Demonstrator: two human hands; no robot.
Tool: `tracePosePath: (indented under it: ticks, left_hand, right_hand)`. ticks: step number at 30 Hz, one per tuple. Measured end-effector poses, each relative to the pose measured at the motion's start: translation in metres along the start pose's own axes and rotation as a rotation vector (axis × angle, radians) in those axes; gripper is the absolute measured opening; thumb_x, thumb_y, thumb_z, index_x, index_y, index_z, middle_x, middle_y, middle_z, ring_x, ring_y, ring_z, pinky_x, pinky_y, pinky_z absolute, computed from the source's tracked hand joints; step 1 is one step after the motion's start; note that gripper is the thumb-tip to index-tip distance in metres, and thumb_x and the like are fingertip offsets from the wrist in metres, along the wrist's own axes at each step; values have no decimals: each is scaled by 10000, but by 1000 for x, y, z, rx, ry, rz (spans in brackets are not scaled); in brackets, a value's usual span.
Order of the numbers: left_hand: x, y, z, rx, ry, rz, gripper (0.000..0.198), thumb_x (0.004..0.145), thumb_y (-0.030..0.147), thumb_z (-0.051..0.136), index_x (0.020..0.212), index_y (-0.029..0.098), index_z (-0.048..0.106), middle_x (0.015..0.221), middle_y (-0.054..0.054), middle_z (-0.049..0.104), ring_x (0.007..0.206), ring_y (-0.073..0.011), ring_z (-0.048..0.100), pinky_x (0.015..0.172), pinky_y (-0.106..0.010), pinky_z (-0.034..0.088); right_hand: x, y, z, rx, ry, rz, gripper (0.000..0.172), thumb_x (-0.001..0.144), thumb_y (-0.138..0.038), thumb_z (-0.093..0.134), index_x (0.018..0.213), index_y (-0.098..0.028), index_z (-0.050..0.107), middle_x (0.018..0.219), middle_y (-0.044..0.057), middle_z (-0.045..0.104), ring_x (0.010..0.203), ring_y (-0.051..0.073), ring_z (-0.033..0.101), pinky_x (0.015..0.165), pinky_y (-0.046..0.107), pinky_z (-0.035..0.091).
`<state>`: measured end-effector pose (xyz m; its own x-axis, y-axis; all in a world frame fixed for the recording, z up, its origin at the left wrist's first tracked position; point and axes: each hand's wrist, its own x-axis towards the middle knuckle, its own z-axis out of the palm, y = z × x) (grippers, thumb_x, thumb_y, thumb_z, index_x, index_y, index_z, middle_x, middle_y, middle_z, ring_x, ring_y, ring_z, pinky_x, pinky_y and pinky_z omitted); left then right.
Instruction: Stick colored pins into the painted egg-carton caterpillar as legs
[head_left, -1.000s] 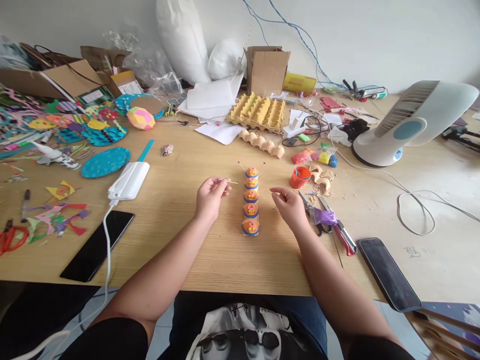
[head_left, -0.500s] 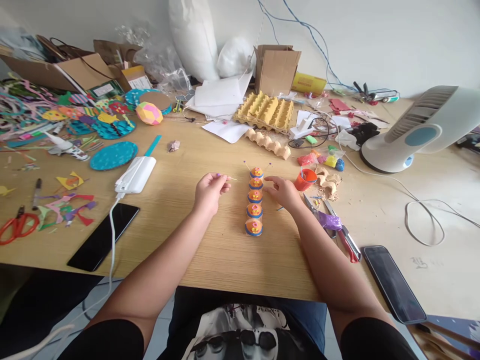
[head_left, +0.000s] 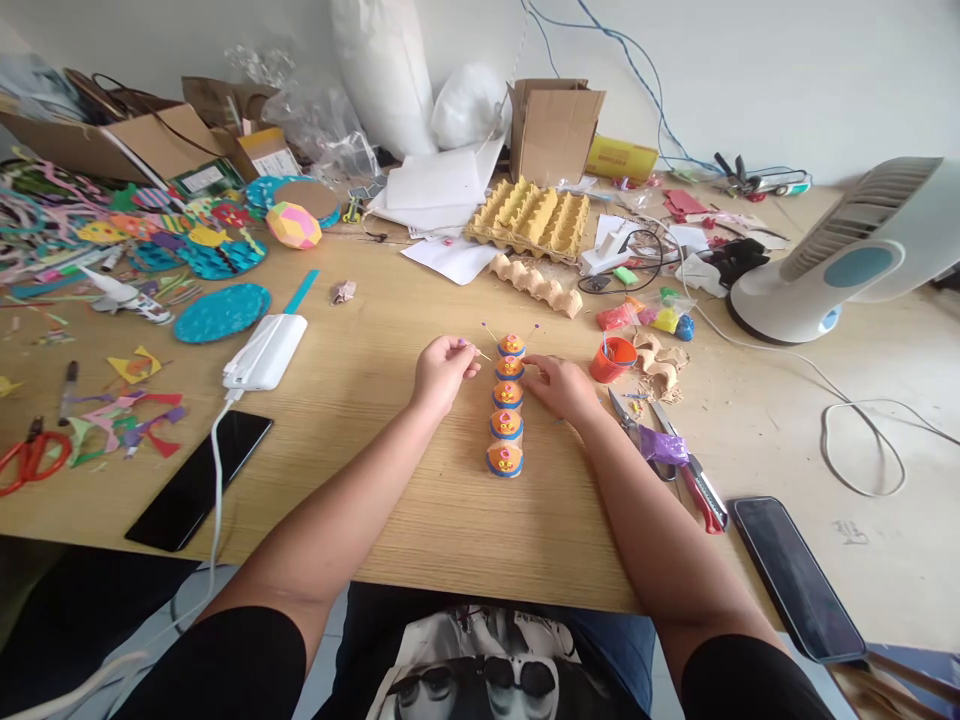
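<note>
A row of several orange cups with blue rims stands in a line on the wooden table, like a caterpillar, with two thin purple-tipped sticks rising from the far cup. My left hand is closed in a pinch on a thin toothpick with a purple tip, its point close to the left side of the second cup. My right hand rests on the right side of the far cups, fingers curled against them.
A small orange cup, scissors and a utility knife lie right of my right hand. Phones, a white power bank, egg cartons, a fan and coloured paper scraps surround the work spot.
My left hand with the toothpick moved right, up to the cups. My right hand shifted left and settled against the far cups.
</note>
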<state>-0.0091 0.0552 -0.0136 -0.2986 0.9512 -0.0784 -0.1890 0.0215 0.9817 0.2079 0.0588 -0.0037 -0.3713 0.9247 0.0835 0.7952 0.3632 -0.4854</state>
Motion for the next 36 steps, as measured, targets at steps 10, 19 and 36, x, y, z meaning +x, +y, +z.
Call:
tracePosePath:
  ticks: [10,19,36]
  left_hand:
    - [-2,-12,1,45,-27,28,232,708,292,770,797,164,598,758,-12,712,547,-88,632,532,-198,479]
    - [0,-15,0,50,-67,28,211,726,294,742,815,166,600,800,-20,728,547,-84,632,529,-195,479]
    - [-2,-14,-2,98,-63,57,184,733,285,732,804,171,606,781,-9,716,549,-85,644,527,-188,500]
  right_hand:
    - [2,0,1,-7,-38,9,414,914,-342,638,1313,-237,655,1038,66,734,817,195,626,708,274,398]
    - [3,-3,-1,-29,-61,41,414,909,-380,637,1308,-274,665,961,41,746,769,201,620,655,282,361]
    - [2,-6,-2,-59,-83,75,414,906,-429,619,1293,-291,671,936,36,756,774,207,640,629,273,358]
